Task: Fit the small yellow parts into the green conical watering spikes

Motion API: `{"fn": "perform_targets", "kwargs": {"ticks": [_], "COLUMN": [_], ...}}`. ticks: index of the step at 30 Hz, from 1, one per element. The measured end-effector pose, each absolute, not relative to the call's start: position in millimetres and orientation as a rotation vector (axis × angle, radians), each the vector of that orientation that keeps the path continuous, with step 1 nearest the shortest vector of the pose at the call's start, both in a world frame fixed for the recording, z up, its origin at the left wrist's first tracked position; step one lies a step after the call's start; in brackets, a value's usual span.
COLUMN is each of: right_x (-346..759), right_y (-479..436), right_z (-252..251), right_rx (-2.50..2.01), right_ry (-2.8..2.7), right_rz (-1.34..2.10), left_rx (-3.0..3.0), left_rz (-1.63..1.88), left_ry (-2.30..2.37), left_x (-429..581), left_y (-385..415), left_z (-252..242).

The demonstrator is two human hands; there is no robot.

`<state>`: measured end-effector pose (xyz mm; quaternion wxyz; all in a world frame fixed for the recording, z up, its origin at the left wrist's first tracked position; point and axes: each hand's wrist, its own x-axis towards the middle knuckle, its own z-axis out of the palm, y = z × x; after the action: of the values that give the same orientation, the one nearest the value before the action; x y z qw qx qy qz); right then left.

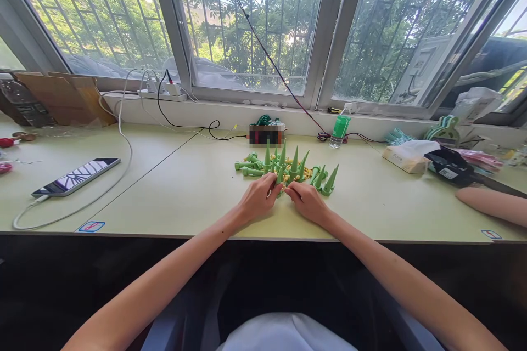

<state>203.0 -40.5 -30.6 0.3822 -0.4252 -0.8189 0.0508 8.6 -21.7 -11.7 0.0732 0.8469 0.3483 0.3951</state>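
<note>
A cluster of several green cone-shaped plastic spikes (288, 167) stands and lies on the pale green table (185, 186), with small yellow parts among them. My left hand (258, 198) and my right hand (307, 201) rest side by side at the near edge of the cluster. Both have their fingers pinched together around one green spike (280, 181) held between them. What the fingertips do on it is too small to make out.
A phone (76, 176) on a white cable lies at the left. A power strip (162, 92) sits on the window sill. A green-labelled bottle (341, 126), a tissue pack (409, 154) and black packets (450, 167) are to the right. Another person's forearm (492, 205) rests at far right.
</note>
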Motion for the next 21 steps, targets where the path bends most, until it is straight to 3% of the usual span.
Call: {"fn": "perform_targets", "kwargs": {"ticks": [21], "right_x": [204.5], "right_y": [-39.9], "right_z": [-32.1], "right_rx": [-1.094], "right_ry": [-2.122], "right_rz": [0.076], "left_rx": [2.557], "left_rz": [1.190], "left_ry": [1.004], "left_x": [9.0], "left_y": [-21.1], "left_z": [-12.6]}}
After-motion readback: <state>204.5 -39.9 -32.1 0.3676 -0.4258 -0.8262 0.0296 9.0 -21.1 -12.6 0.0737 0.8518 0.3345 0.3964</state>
